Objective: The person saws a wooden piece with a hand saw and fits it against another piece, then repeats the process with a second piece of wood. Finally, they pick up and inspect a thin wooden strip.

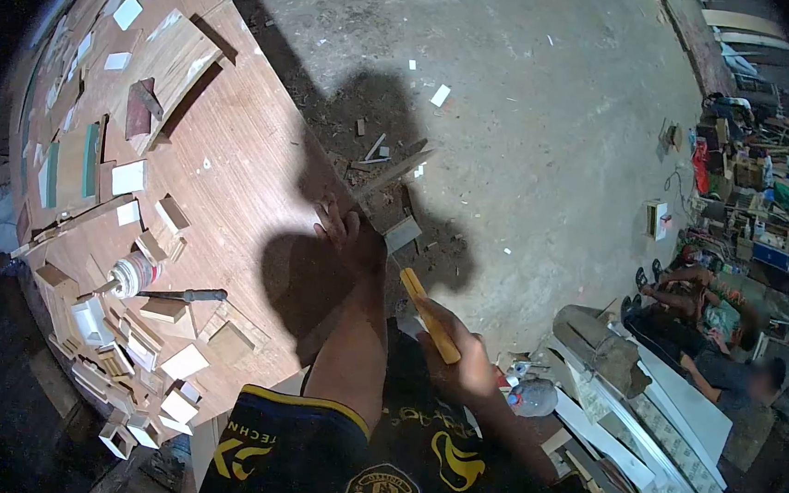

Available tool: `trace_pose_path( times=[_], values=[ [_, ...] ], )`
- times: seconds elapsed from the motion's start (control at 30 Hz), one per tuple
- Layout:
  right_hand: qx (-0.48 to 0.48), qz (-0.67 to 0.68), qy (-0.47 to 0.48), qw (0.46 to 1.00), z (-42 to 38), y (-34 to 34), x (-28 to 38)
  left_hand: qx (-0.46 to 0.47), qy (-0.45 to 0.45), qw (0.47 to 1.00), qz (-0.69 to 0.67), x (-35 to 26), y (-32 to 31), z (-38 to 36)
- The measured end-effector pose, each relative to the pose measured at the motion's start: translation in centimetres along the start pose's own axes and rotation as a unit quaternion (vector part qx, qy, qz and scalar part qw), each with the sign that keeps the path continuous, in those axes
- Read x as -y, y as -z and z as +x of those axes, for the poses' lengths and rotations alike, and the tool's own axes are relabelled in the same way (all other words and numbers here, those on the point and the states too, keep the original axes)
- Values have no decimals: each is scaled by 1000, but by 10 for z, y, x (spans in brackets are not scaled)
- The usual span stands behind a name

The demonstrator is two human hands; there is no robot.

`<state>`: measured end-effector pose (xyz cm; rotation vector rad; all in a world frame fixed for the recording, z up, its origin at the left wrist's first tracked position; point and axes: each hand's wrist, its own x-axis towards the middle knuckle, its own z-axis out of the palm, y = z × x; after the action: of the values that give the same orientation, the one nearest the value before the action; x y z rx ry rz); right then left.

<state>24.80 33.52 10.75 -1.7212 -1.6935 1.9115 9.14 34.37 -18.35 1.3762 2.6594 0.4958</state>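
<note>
My left hand (347,234) rests at the right edge of the wooden table (244,160), fingers spread and its palm side hidden. Just beyond it a thin strip (391,174) juts out past the table edge, over the floor in this view. Close by the wrist, a small grey rectangular piece (402,235) shows. My right hand (462,349), in front of my body, is closed around a yellow wooden handle (417,293). The rest of that tool is hidden, so I cannot tell its kind.
On the table lie a wooden board (181,72), a sandpaper-like red roll (139,111), a black-handled tool (189,294), a striped tub (134,274) and several small wooden frames. Scraps litter the concrete floor. Panels (679,399) and a seated person (728,365) are at right.
</note>
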Motion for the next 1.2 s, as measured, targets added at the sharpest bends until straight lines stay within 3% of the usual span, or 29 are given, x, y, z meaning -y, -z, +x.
trace_pose_path(
  times=[0.1,0.4,0.47,0.67,0.73,1.0,1.2],
  values=[
    [-52,-38,27,998,5,-6,52,-12,10,1000,-1,-20,38,11],
    [-49,0,28,998,17,2,66,60,79,991,-86,-40,72,29],
    [-85,-74,61,992,26,6,72,79,97,987,-104,-41,78,29],
    [-62,-70,60,994,33,7,77,110,148,971,-153,-37,76,33],
    [-66,-79,72,992,30,3,73,-67,36,997,25,-36,62,27],
    [-57,-95,76,991,21,-1,78,-67,34,997,21,-29,54,21],
    [-8,-88,32,996,6,14,28,-112,16,993,-39,-36,66,29]
  ],
)
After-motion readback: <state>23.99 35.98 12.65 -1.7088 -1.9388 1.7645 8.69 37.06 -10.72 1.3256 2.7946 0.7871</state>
